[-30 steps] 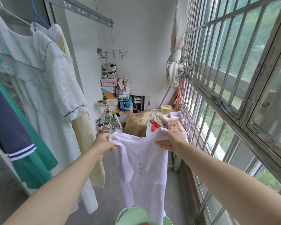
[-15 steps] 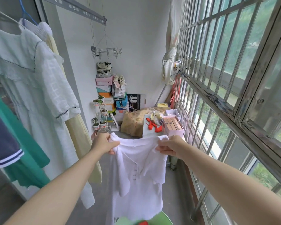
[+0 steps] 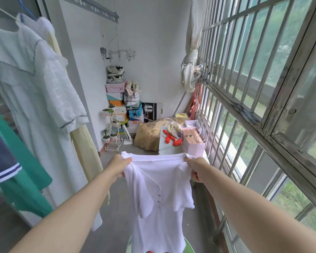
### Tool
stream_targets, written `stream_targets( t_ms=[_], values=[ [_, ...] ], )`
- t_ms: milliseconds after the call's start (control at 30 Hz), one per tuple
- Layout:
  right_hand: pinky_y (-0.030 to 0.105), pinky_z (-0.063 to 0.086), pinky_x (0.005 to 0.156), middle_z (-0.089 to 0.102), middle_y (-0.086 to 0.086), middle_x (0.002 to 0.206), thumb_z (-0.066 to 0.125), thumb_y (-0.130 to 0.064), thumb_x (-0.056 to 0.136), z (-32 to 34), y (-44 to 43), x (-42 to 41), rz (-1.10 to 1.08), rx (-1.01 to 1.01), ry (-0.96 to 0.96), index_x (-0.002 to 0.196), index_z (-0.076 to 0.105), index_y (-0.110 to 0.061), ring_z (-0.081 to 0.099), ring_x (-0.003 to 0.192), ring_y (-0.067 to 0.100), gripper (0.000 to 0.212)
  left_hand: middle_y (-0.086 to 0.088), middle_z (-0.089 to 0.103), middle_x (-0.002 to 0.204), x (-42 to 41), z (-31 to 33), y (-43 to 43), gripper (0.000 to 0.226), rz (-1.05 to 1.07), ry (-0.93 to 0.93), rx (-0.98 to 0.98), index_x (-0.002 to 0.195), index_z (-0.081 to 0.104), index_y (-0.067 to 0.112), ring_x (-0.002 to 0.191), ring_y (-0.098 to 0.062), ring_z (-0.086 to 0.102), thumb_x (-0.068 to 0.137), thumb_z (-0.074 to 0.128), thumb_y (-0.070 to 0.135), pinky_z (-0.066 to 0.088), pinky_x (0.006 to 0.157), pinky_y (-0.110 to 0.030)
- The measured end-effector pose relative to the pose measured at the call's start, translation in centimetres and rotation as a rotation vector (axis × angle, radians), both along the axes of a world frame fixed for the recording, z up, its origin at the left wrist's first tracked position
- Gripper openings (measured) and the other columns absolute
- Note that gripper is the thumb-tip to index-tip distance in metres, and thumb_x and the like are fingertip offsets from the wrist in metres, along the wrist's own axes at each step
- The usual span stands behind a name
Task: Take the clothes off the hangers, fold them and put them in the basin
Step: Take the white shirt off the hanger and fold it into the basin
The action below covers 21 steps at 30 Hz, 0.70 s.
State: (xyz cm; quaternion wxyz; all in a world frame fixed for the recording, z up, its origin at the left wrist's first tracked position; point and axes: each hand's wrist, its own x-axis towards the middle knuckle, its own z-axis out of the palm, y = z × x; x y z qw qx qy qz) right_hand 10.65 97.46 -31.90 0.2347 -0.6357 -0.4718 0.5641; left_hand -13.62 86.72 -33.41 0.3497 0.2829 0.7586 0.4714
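A white buttoned shirt (image 3: 159, 194) hangs in front of me, stretched flat between both hands with its sleeves folded inward. My left hand (image 3: 118, 167) pinches its left shoulder and my right hand (image 3: 197, 168) pinches its right shoulder. Directly below the shirt, at the bottom edge, peeks the rim of a green basin (image 3: 189, 244), mostly hidden by the fabric. On the left, a pale white dress (image 3: 38, 99), a yellow garment (image 3: 88, 148), a green garment (image 3: 24, 172) and a navy garment (image 3: 0, 157) hang on hangers.
Barred windows (image 3: 254, 92) run along the right side. At the far end stand stacked shoe boxes (image 3: 117, 105), a small plant stand (image 3: 112, 130), a brown covered bundle (image 3: 150, 136) and a pink box (image 3: 192, 141). A narrow strip of grey floor (image 3: 115, 207) lies between.
The shirt has been lowered and pulled wider between my hands, its top edge now taut. My view has tilted so the basin shows less.
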Motion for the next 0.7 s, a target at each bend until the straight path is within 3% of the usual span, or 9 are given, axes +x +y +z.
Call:
stream_targets(
  t_ms=[167, 233, 333, 400, 467, 533, 633, 700],
  values=[
    [0.011, 0.030, 0.038, 0.031, -0.002, 0.034, 0.068, -0.026, 0.085, -0.6, -0.2, -0.3, -0.034, -0.097, 0.136, 0.058, 0.043, -0.013, 0.029, 0.031, 0.009, 0.038, -0.009, 0.055, 0.082, 1.0, 0.3, -0.1, 0.008, 0.006, -0.107, -0.001, 0.087, 0.049, 0.013, 0.075, -0.022, 0.056, 0.096, 0.050, 0.013, 0.049, 0.064, -0.030],
    [0.018, 0.029, 0.041, 0.039, 0.003, 0.043, 0.066, -0.031, 0.083, -0.7, 0.2, -0.8, 0.070, 0.045, -0.030, 0.059, 0.046, -0.010, 0.034, 0.037, 0.014, 0.037, -0.008, 0.053, 0.078, 1.4, 0.0, -0.2, 0.011, 0.022, -0.112, -0.020, 0.085, 0.048, 0.013, 0.068, -0.019, 0.054, 0.096, 0.049, 0.013, 0.047, 0.062, -0.028],
    [0.022, 0.032, 0.050, 0.048, 0.001, 0.060, 0.053, -0.041, 0.087, -0.7, 0.0, -1.0, 0.287, 0.450, -0.459, 0.065, 0.048, -0.013, 0.047, 0.055, 0.018, 0.036, -0.007, 0.047, 0.072, 1.8, -0.7, 0.2, 0.014, 0.060, -0.105, -0.030, 0.081, 0.047, 0.013, 0.062, -0.019, 0.047, 0.095, 0.048, 0.011, 0.041, 0.061, -0.025],
    [0.024, 0.037, 0.057, 0.053, -0.001, 0.067, 0.051, -0.045, 0.088, -0.8, -0.3, -1.0, 0.301, 0.552, -0.555, 0.068, 0.049, -0.017, 0.056, 0.068, 0.022, 0.035, -0.007, 0.043, 0.068, 2.1, -1.1, 0.6, 0.017, 0.104, -0.129, -0.007, 0.077, 0.046, 0.013, 0.059, -0.019, 0.045, 0.093, 0.048, 0.008, 0.039, 0.061, -0.025],
    [0.026, 0.038, 0.056, 0.055, 0.001, 0.068, 0.049, -0.045, 0.088, -1.0, -0.4, -1.3, 0.257, 0.542, -0.485, 0.070, 0.052, -0.015, 0.058, 0.072, 0.025, 0.035, -0.008, 0.043, 0.067, 2.4, -1.2, 1.0, 0.017, 0.139, -0.145, 0.014, 0.076, 0.047, 0.013, 0.058, -0.019, 0.045, 0.092, 0.049, 0.007, 0.038, 0.061, -0.026],
    [0.029, 0.046, 0.057, 0.060, 0.007, 0.071, 0.050, -0.038, 0.088, -1.6, -0.2, -1.9, 0.173, 0.407, -0.287, 0.071, 0.056, -0.010, 0.059, 0.073, 0.028, 0.033, -0.007, 0.043, 0.066, 3.0, -1.4, 1.4, 0.017, 0.151, -0.180, 0.035, 0.076, 0.047, 0.013, 0.056, -0.019, 0.044, 0.091, 0.050, 0.006, 0.037, 0.061, -0.027],
    [0.052, 0.056, 0.077, 0.066, 0.018, 0.086, 0.059, -0.032, 0.085, -2.5, -0.4, -2.8, -0.015, 0.082, 0.089, 0.076, 0.058, -0.005, 0.067, 0.086, 0.037, 0.028, -0.006, 0.042, 0.065, 4.2, -1.2, 1.9, 0.018, 0.178, -0.273, 0.063, 0.076, 0.046, 0.014, 0.054, -0.018, 0.042, 0.091, 0.050, 0.005, 0.034, 0.058, -0.025],
    [0.056, 0.056, 0.077, 0.067, 0.019, 0.092, 0.059, -0.032, 0.085, -2.5, -0.8, -3.4, -0.009, 0.028, 0.159, 0.078, 0.059, -0.004, 0.067, 0.085, 0.038, 0.029, -0.005, 0.039, 0.063, 4.8, -1.0, 2.3, 0.019, 0.209, -0.299, 0.075, 0.075, 0.045, 0.013, 0.053, -0.017, 0.039, 0.091, 0.050, 0.006, 0.033, 0.057, -0.024]
  ],
)
